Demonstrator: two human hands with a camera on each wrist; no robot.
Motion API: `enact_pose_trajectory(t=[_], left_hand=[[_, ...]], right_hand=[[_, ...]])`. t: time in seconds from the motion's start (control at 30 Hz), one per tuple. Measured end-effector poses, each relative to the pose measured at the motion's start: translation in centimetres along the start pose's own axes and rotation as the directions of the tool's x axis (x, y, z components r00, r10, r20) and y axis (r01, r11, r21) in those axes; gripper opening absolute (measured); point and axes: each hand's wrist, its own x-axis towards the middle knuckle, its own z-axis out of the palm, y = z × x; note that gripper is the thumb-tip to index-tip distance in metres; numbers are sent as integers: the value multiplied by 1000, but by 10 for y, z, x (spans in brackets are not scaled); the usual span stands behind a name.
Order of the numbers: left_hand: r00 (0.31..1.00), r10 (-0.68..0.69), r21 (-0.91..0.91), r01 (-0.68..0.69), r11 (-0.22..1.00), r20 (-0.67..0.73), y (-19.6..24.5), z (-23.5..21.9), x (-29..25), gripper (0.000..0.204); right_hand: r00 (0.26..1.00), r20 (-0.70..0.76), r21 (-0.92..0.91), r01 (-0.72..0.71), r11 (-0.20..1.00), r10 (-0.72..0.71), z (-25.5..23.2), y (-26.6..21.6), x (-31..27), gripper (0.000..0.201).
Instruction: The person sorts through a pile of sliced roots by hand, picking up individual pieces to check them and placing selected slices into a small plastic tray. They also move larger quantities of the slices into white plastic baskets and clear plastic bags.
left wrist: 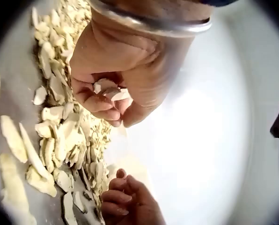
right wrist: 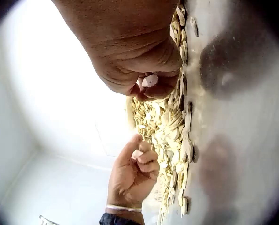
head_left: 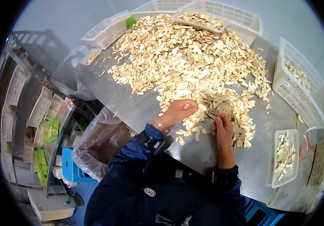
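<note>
**Pale slices (left wrist: pixel 112 92) being gripped at the near edge of a broad pile (head_left: pixel 181 56)**

The pile is spreading over a grey metal surface (head_left: pixel 118 100), its loose slices trailing toward the person. At its near edge, the left hand (head_left: pixel 177 113) is curling its fingers round a few slices, a silver bracelet (left wrist: pixel 151 24) circling the wrist. Just right of it, also at the pile's near edge, the right hand (head_left: pixel 223 130) is pinching a small pale piece (right wrist: pixel 150 81) in bent fingers. A patch of darker slices is lying between the hands.

Beyond the pile, a shallow tray (head_left: pixel 201 22) is holding more slices. To the pile's right, a white perforated basket (head_left: pixel 301 90) is standing, partly filled; nearer the person, a white tray (head_left: pixel 285 173) is carrying a scattering of slices. Left of the pile, a small tub (head_left: pixel 91 56) is holding some too. Near and left of the pile, a bag-lined bin (head_left: pixel 103 141) is sitting beside the surface.
</note>
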Motion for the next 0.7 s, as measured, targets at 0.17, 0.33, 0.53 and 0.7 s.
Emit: enact_pose_trajectory(t=[0.17,0.33,0.53,0.7], left_hand=[[908,362,540,-417,731,212,-2,25,43,11],[939,315,491,-342,801,140,-4,26,43,7],[946,-307,-449,320,834,104,10,23,47,15],[977,158,322,-197,926,145,12,55,62,29]], right_hand=[[998,-61,39,27,999,-25,-10,1,6,15],[995,-99,107,42,993,-31,-15,-7,7,15],[990,-137,132,50,990,-32,-20,-11,8,13],[976,-216,187,62,980,-21,-29,-15,12,12]])
